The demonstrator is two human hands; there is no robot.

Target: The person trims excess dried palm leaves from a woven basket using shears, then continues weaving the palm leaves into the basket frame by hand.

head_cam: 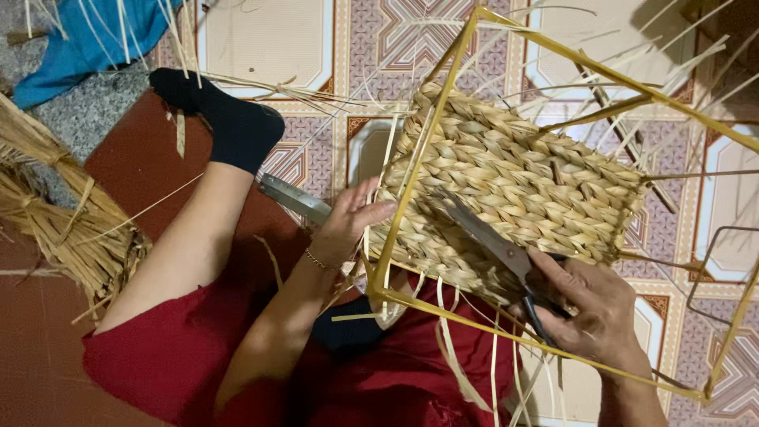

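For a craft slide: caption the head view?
Left hand steadies woven basket while right hand holds scissors.

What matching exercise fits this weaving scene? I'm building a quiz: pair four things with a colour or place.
Things:
1. woven straw basket panel
2. thin rectangular wire frame
3. dark-handled metal scissors
4. ankle sock

Descriptions:
A. black
B. in the right hand
C. yellow
D. steadied at its edge by the left hand

Pairs: 1-D, 2-C, 3-B, 4-A
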